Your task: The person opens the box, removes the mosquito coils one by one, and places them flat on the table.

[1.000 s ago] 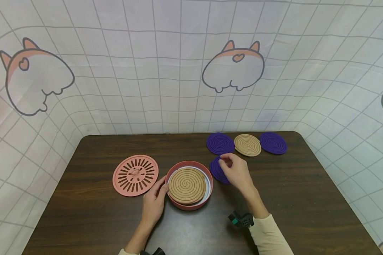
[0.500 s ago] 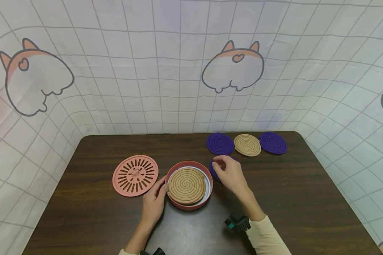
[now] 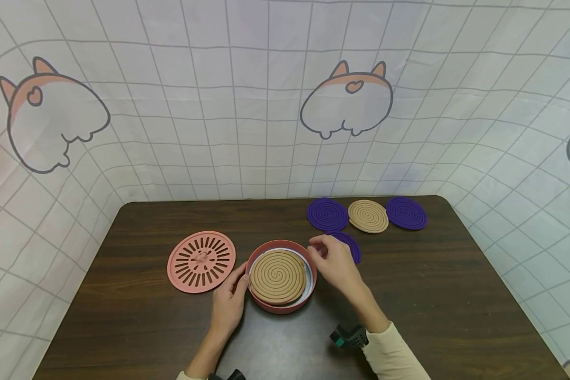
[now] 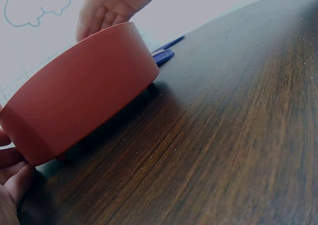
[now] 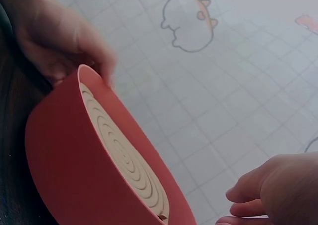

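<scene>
A tan spiral mosquito coil (image 3: pixel 277 277) lies in a red round box (image 3: pixel 280 310) with a white liner. My left hand (image 3: pixel 228 306) holds the box by its left side, thumb near the rim and fingers against the wall. In the left wrist view, its fingers (image 4: pixel 12 170) show at the box's lower edge. At the right rim hovers my right hand (image 3: pixel 334 261), fingers loosely bent. Nothing shows between its thumb and fingers in the right wrist view, where the hand (image 5: pixel 278 190) is partly cut off. Behind it lies a purple mosquito coil (image 3: pixel 351 247), partly covered.
A pink slotted lid (image 3: pixel 201 262) lies left of the box. Along the table's back right are a purple coil (image 3: pixel 328 214), a tan coil (image 3: pixel 368 216) and another purple coil (image 3: pixel 406 213). A patterned white curtain (image 3: pixel 247 105) stands behind the table.
My right hand has moved left, from over the near purple coil to the box's right rim, uncovering that coil's right part. The left hand and box look unmoved.
</scene>
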`<state>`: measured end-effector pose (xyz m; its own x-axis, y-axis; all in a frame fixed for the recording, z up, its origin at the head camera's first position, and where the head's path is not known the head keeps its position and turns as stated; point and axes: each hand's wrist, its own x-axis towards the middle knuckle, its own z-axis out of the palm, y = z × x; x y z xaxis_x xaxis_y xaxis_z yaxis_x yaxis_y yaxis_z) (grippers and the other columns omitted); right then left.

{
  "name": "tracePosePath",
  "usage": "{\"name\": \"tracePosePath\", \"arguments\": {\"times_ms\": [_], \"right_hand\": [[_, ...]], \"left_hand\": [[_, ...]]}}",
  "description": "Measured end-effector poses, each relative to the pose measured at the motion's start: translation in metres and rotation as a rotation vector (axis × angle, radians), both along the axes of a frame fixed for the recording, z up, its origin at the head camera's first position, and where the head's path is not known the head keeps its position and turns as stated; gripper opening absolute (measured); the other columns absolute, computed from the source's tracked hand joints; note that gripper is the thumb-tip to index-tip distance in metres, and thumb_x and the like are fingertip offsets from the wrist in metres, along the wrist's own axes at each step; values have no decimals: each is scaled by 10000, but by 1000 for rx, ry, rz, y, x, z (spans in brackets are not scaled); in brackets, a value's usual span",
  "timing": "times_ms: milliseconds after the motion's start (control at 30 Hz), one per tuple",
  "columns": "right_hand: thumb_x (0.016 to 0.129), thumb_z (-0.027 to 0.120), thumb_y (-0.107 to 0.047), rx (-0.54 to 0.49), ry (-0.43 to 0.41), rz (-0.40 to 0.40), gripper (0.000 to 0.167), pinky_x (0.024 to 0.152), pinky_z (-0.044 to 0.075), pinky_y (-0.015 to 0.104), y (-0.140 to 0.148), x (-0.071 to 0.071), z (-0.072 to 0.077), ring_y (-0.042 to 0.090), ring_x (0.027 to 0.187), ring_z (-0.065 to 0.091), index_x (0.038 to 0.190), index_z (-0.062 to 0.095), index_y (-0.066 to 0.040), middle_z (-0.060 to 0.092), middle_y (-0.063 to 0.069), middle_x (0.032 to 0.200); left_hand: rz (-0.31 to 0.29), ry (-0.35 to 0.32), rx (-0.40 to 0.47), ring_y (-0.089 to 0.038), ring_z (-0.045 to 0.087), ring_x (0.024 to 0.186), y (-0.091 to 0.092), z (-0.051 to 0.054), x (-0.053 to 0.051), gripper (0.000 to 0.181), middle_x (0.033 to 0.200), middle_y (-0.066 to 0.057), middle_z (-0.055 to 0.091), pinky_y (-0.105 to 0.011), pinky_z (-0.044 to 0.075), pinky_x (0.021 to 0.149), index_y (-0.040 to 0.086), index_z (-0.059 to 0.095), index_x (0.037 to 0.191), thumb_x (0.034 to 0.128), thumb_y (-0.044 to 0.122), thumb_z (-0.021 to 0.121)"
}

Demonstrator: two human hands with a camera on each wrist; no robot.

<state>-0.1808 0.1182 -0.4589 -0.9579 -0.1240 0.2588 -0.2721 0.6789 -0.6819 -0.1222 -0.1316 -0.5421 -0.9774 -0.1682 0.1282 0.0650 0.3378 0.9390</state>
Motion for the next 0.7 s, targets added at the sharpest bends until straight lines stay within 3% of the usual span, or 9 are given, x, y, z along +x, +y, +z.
{"name": "tracePosePath", "arguments": {"times_ms": [300, 567, 700], "right_hand": [[907, 713, -137, 14, -22, 33, 153, 642, 484, 211, -10, 6, -1, 92, 717, 561, 1027, 738, -47, 673, 29, 860], [908, 705, -133, 32, -76, 71, 171, 659, 476, 220, -16, 9, -3, 175, 760, 596, 1050, 732, -41, 645, 12, 844], [904, 705, -118, 61, -65, 92, 187, 638, 465, 224, -19, 9, -5, 178, 751, 592, 1067, 724, -28, 640, 20, 838]], "left_hand": [[1, 1, 28, -130, 630, 1213, 1, 2, 1, 336, 1314, 0, 686, -239, 510, 980, 202, 645, 1354, 1035, 261, 558], [3, -4, 16, -139, 628, 1223, 1, 2, 1, 343, 1325, -6, 680, -244, 514, 977, 190, 640, 1360, 1035, 260, 556], [10, -15, 12, -118, 623, 1227, 1, 2, 0, 342, 1318, 22, 681, -259, 517, 983, 201, 643, 1358, 1033, 264, 558]]}}
